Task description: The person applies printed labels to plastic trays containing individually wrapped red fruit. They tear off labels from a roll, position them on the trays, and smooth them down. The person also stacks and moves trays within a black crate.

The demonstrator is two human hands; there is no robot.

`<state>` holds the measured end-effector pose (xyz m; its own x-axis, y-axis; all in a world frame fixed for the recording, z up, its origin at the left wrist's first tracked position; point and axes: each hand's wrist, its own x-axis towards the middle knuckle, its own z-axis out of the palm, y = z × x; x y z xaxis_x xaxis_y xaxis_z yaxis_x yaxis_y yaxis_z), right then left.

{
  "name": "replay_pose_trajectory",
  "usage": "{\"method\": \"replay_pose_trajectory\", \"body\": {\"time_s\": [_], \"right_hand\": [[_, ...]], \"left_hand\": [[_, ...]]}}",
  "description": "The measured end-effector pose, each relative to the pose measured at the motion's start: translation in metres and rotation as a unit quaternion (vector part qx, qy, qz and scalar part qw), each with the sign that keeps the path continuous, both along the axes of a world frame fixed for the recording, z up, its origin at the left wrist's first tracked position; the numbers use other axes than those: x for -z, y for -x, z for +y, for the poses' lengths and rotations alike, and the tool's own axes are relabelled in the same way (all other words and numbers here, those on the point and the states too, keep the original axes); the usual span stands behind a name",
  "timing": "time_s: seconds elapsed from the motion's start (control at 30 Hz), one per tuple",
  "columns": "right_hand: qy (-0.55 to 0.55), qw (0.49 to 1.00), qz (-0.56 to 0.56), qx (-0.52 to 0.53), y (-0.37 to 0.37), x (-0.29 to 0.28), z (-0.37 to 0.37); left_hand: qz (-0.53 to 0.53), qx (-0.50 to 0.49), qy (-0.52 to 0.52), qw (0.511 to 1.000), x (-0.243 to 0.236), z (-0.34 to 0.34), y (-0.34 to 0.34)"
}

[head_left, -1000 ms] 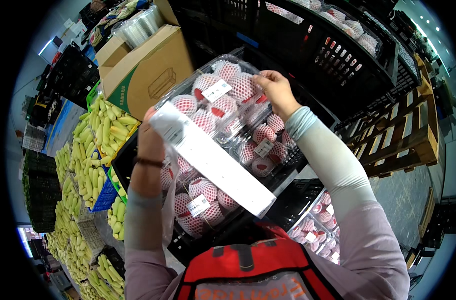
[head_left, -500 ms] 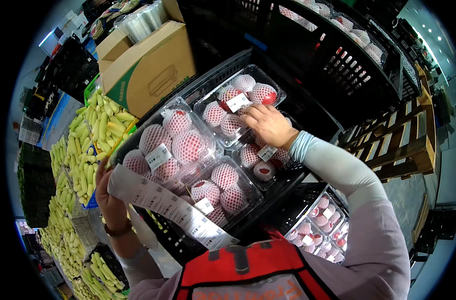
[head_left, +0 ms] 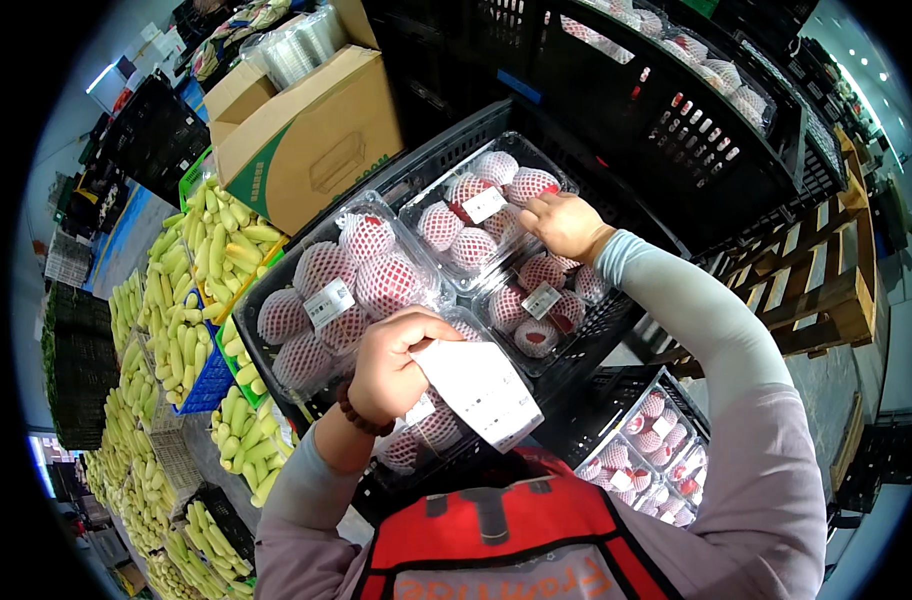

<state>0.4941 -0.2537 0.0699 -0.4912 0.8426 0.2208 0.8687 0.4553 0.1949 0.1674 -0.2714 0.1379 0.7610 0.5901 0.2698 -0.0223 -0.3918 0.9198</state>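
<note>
Stacked crates and heaps of pale green squash [head_left: 216, 245] crowd the room on my left, a wooden pallet [head_left: 801, 280] stands off to the right, and right under me sits the black crate [head_left: 456, 137] full of packed fruit! Left hand [head_left: 401, 365] first: fingers closed, thumb pinching the white label strip [head_left: 479, 392], which droops over the front pack [head_left: 401, 450] and hides part of it. That strip looks light and floppy, apt to curl or crease, so the edge is the place to pinch it.

Over to the right hand [head_left: 566, 225]! Fingers bent, down at the right-hand corner of the far pack [head_left: 441, 225]; whether they grip it or only rest there, I can't tell. That pack sits at the far side of the crate, a white label on top. I'd judge it fairly weighty, its clear shell thin and slick, the fruit prone to bruising despite the foam nets; best held by the rigid rim, from both sides.

Now the containers! Beside it lie the left pack [head_left: 326, 270] and the right pack [head_left: 541, 320], both holding red fruit in nets. Lower right, another crate shows more fruit packs [head_left: 656, 450]. Beyond, a cardboard box [head_left: 326, 150] holds stacked clear plastic [head_left: 301, 45].
</note>
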Motion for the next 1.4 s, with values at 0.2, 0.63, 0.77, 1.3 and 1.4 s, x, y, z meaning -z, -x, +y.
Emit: {"method": "replay_pose_trajectory", "body": {"time_s": [0.2, 0.63, 0.77, 1.3, 1.4], "right_hand": [[0.007, 0.996, -0.035, -0.087, 0.028, 0.005, -0.029], [-0.078, 0.996, -0.02, -0.031, 0.05, 0.034, 0.008], [-0.056, 0.997, -0.021, -0.042, 0.049, 0.026, 0.007], [0.106, 0.459, 0.738, 0.483, -0.031, 0.046, 0.039], [-0.002, 0.383, 0.758, 0.528, 0.004, 0.058, 0.05]], "left_hand": [[0.049, 0.041, 0.0, 0.998, 0.018, -0.01, -0.014], [0.075, -0.112, -0.293, 0.946, 0.015, -0.012, -0.018], [0.08, -0.1, -0.373, 0.919, 0.01, -0.014, -0.016], [0.123, 0.073, -0.231, 0.962, 0.027, -0.03, -0.016], [0.13, 0.055, -0.212, 0.967, 0.038, -0.035, -0.009]]}}
